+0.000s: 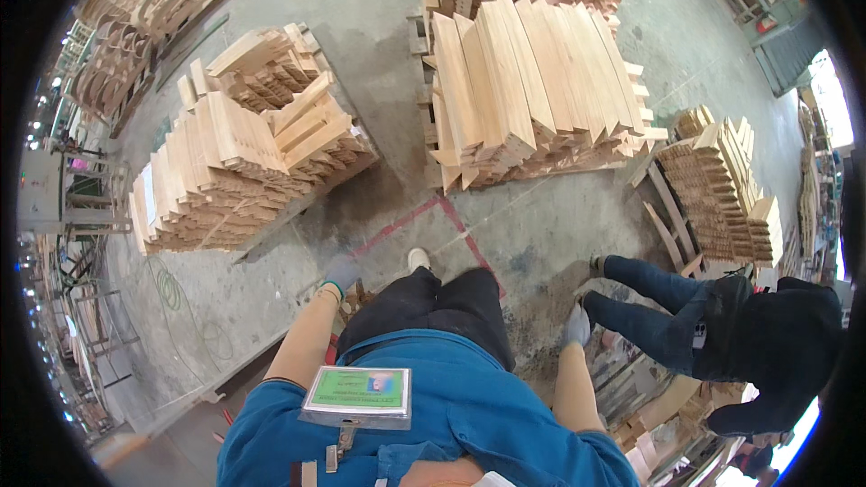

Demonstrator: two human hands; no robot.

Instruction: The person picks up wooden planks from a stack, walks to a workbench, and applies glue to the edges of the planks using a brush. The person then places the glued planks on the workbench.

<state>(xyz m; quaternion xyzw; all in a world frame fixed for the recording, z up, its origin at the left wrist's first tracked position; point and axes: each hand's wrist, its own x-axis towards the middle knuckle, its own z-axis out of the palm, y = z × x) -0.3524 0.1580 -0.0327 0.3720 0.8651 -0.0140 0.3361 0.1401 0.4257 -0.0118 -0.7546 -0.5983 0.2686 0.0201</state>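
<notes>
Both gloved hands, the left hand and the right hand, are hung empty and loosely curled at the sides, while the nearest stacked boards are approached across the floor.

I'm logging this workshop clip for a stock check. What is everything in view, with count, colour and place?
wood stacks: several, pale tan, on pallets ahead, left and right
concrete floor: one, grey, red lines near feet
green cable: one, coiled, floor at left
co-worker: one, dark clothes and jeans, bending at right
badge: one, green card, on blue shirt
left hand: grey glove, hanging empty
right hand: grey glove, hanging empty
</notes>
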